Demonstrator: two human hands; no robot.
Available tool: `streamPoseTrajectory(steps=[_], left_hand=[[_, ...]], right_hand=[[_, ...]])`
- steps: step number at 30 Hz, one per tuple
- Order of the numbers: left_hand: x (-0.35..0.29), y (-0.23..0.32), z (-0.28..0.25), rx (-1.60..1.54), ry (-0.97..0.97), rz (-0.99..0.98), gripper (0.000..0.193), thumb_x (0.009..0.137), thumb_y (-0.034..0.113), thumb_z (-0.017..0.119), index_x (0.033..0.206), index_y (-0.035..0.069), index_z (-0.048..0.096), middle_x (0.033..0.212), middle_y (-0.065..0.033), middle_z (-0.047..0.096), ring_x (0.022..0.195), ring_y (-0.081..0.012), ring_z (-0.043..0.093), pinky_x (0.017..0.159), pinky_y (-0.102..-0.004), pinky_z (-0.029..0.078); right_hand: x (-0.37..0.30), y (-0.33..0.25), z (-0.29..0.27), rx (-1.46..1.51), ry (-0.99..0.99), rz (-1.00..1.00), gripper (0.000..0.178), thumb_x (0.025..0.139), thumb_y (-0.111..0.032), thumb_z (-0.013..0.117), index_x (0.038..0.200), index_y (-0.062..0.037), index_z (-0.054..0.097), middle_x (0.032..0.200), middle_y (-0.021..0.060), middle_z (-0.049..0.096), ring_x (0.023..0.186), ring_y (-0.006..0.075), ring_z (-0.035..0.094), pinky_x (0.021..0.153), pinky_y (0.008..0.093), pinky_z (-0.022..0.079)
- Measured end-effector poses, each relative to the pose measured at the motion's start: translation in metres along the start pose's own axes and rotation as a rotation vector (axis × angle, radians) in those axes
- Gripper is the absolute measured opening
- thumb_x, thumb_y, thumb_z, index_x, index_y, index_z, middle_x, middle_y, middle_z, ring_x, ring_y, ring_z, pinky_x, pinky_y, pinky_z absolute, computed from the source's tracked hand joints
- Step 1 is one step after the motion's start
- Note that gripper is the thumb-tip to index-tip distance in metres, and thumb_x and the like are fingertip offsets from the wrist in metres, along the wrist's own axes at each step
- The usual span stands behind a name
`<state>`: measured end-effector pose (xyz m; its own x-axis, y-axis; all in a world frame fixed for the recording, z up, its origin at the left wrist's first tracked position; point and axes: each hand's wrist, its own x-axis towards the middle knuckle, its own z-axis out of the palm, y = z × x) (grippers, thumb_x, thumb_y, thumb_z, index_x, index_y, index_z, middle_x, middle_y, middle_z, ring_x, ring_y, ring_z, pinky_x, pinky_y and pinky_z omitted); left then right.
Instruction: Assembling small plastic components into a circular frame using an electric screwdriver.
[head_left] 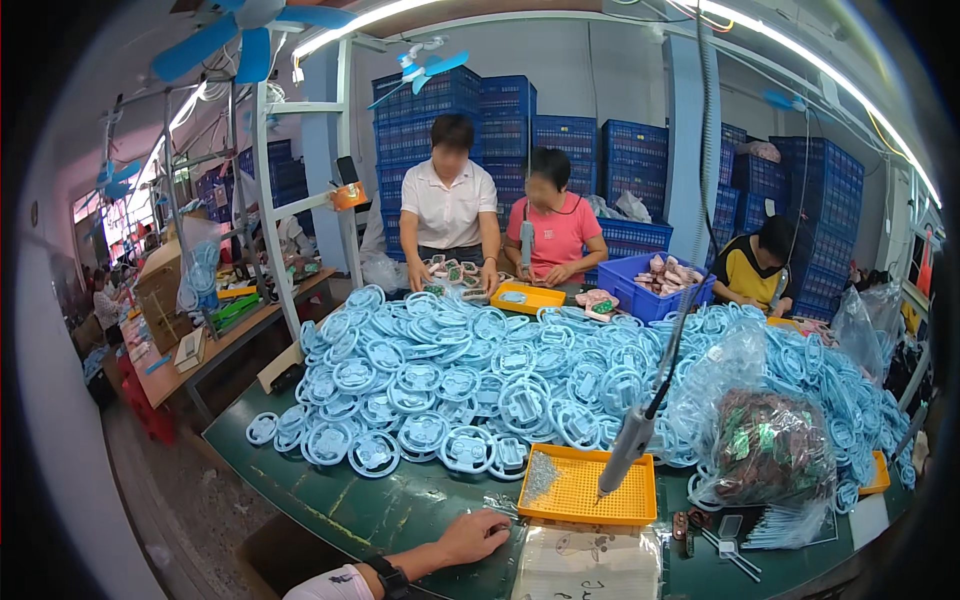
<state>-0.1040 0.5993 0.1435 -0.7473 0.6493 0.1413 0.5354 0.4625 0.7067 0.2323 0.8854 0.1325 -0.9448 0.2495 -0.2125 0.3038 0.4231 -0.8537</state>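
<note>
My left hand (475, 537) rests on the green table (415, 500), its fingers curled and drawn together. Whatever they may hold is hidden. Small metal screws (503, 503) lie scattered beside the fingertips. Just beyond sits a yellow tray (628, 508) with a small heap of screws (542, 474) in its left end. Over the tray an electric screwdriver (631, 442) hangs from a cable, tip downward. A large pile of light-blue plastic toy steering wheels (468, 449) covers the table behind. My right hand does not show.
A covered sheet (590, 562) lies at the near edge. To the right are a bag of brown and green parts (772, 445) and thin white sticks (786, 526). Across the table, several people work near a blue crate (640, 295) and a second yellow tray (528, 298).
</note>
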Motion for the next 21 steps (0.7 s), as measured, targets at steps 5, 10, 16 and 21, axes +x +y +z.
streamPoseTrajectory(steps=[5,10,16,21], left_hand=[[-0.001,-0.015,0.005,-0.033,0.053,0.034,0.025,0.082,0.02,0.062,0.103,0.007,0.063,0.083,-0.0071,0.06,0.067,-0.0176,0.059,0.062,-0.0298,0.048],[0.005,-0.019,0.005,-0.053,-0.02,-0.01,0.031,0.083,0.024,0.061,0.11,0.008,0.06,0.086,-0.0067,0.059,0.068,-0.0181,0.058,0.063,-0.0306,0.047],[0.01,-0.019,0.007,-0.01,-0.075,-0.046,0.036,0.084,0.029,0.059,0.115,0.009,0.058,0.09,-0.0075,0.056,0.076,-0.0204,0.058,0.069,-0.0329,0.047],[0.016,-0.017,0.004,-0.012,-0.139,-0.091,0.038,0.085,0.029,0.058,0.118,0.011,0.056,0.088,-0.0076,0.055,0.079,-0.0227,0.057,0.071,-0.034,0.046]], right_hand=[[0.044,-0.054,-0.008,-0.205,0.211,-0.387,0.018,0.082,-0.015,0.063,0.095,-0.0029,0.064,0.081,0.0144,0.064,0.072,0.0261,0.063,0.065,0.0333,0.05],[0.11,-0.061,-0.016,-0.36,0.319,-0.254,0.026,0.082,-0.017,0.062,0.104,-0.0041,0.059,0.086,0.0154,0.059,0.074,0.0302,0.059,0.066,0.0368,0.048],[0.147,-0.048,-0.016,-0.424,0.349,-0.244,0.031,0.083,-0.02,0.06,0.109,-0.0043,0.055,0.099,0.0184,0.055,0.086,0.0364,0.054,0.074,0.0419,0.046],[0.158,-0.044,-0.02,-0.422,0.345,-0.265,0.03,0.083,-0.023,0.061,0.108,-0.0061,0.057,0.098,0.0175,0.057,0.088,0.0334,0.056,0.075,0.0392,0.046]])
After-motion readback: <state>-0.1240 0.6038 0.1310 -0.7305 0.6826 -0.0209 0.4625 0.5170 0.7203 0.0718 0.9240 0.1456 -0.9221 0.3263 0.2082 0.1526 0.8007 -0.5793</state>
